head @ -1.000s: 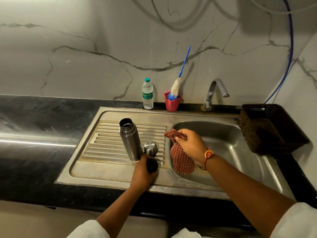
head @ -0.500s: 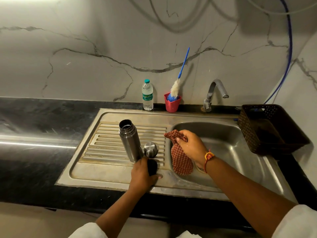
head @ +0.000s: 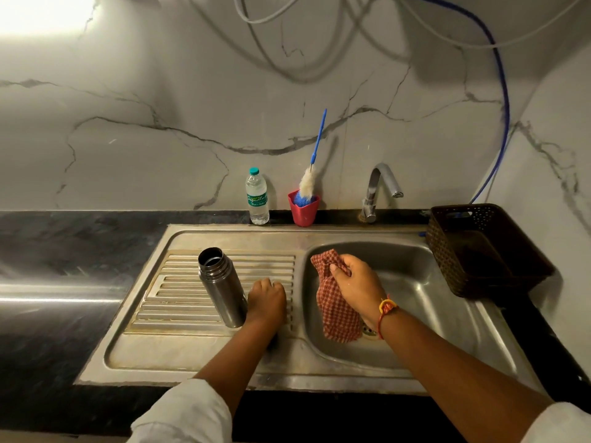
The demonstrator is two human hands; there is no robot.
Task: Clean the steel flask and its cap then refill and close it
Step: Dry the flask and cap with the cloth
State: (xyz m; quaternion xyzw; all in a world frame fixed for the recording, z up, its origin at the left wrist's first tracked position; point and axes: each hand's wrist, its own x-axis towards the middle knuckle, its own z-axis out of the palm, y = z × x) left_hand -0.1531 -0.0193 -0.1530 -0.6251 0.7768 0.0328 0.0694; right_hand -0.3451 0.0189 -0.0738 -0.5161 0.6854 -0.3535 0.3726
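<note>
**Open flask on the drainboard, cloth over the basin**

One smooth cylindrical steel flask (head: 222, 287) stands uncapped on the ribbed steel drainboard (head: 179, 302). The left hand (head: 267, 298) lies curled, knuckles up, just beside it; what it covers is hidden, so its grip cannot be told. The right hand (head: 355, 284) is clenched on one red checked cloth (head: 335, 318) hanging into the rounded sink (head: 431, 302). Behind, against veined marble: one clear plastic bottle (head: 256, 196), one red cup (head: 303, 208) holding a fluffy brush (head: 308, 182), one curved tap (head: 380, 190). One dark perforated basket (head: 479, 247) sits on the black counter (head: 64, 251).
</note>
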